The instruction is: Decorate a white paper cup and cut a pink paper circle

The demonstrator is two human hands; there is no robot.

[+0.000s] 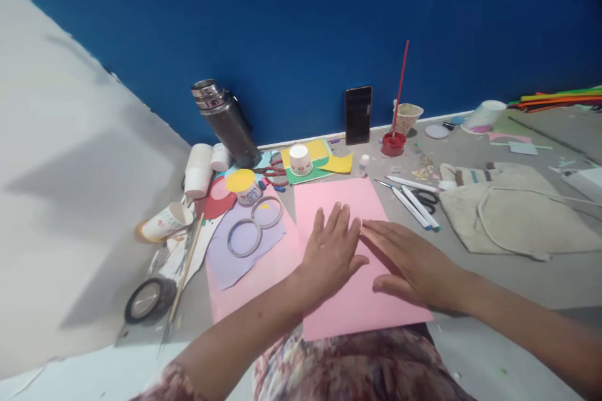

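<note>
A sheet of pink paper [338,307] lies at the table's front edge, over part of another pink sheet [249,291]. Flat on its middle rests my left hand [333,244], fingers stretched out and holding nothing. My right hand [409,260] lies on the right side of the same sheet, its fingertips close to those of my left. Its fingers are straight and the thumb stands apart. To the left, two ring-shaped rolls of tape [244,255] sit on a piece of lilac paper [230,272].
Markers [409,208] and black-handled scissors [429,200] lie right of the paper, beside a cloth bag [512,213]. A steel flask [228,125], a phone [358,116] and a red-based stick [393,145] stand along the blue wall. Paper cups [198,169] and black tape [145,301] are at left.
</note>
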